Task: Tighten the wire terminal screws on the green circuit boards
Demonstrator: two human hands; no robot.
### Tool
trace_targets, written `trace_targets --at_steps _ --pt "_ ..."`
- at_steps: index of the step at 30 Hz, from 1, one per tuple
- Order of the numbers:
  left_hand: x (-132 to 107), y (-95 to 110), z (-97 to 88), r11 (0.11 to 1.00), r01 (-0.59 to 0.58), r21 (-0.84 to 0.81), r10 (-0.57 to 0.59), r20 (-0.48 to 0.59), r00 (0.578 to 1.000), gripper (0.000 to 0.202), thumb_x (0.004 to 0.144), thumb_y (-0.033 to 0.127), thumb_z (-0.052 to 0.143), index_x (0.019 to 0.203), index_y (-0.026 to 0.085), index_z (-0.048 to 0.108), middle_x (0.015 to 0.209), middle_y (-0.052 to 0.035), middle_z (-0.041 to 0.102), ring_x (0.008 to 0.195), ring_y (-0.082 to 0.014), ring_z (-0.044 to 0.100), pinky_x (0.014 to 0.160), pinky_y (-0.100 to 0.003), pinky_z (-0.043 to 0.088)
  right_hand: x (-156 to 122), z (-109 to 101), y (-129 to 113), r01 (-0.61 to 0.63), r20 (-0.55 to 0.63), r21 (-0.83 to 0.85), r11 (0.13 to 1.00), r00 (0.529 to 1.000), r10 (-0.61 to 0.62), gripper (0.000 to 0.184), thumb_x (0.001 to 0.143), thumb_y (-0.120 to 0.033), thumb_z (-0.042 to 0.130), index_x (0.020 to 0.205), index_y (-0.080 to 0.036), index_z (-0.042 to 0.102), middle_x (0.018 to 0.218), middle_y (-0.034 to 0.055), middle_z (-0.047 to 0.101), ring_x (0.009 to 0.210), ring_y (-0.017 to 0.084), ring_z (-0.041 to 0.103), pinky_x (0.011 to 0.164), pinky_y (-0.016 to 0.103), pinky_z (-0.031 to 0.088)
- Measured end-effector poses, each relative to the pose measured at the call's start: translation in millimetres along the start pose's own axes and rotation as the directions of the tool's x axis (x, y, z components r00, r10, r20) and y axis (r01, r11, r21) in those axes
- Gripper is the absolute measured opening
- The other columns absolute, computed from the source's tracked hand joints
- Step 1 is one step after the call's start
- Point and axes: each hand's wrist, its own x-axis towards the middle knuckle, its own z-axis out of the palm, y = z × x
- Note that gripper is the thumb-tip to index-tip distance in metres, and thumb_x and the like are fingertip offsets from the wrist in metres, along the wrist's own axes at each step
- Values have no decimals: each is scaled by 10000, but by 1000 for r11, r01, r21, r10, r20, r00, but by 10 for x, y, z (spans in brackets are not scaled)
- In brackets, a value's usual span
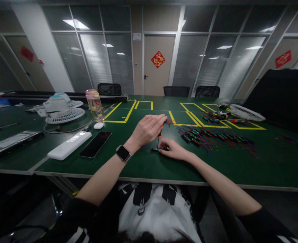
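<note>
Circuit board (154, 149): near side of green table (149, 168), below screwdriver (160, 135).
Left hand (149, 127): grasps screwdriver, shaft near upright, presumably for straight downward pressure.
Right hand (173, 149): fingers curled at board's right end, probably steadying; pinch or touch, cannot tell.
Wired boards (196, 133): heaped right, likely for reach.

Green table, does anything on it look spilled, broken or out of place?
No spill or clear damage shows on the green table. The untidiest spot is the heap of small circuit boards beyond the right hand, off to its right: their red and blue wires splay and cross in a tangle.
</note>
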Motion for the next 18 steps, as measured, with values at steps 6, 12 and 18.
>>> trace_targets --at_steps 6,12,18 --pt "-8 -16 -2 999 1 49 0 -19 1000 365 906 408 507 1160 148 548 948 -86 651 886 -214 597 798 -345 466 -2 3 -1 -3 6 6 1000 1000 3 69 781 -176 577 845 -151 567 673 -27 507 605 108 476 566 220 364" --pt "9 49 -5 997 30 -69 -31 -13 999 303 929 246 442 1187 129 551 1125 -127 638 1017 -228 589 887 -384 466 4 9 0 -6 -10 2 1000 1000 6 58 770 -167 584 825 -155 569 658 -28 504 594 110 469 563 222 361" --pt "106 168 78 581 423 -695 -509 95 856 235 918 211 476 1090 151 624 1101 -91 672 1010 -168 626 882 -316 495 -1 2 14 -11 -3 0 1000 1000 11 84 778 -182 589 854 -149 581 676 -21 518 606 110 472 566 219 365"
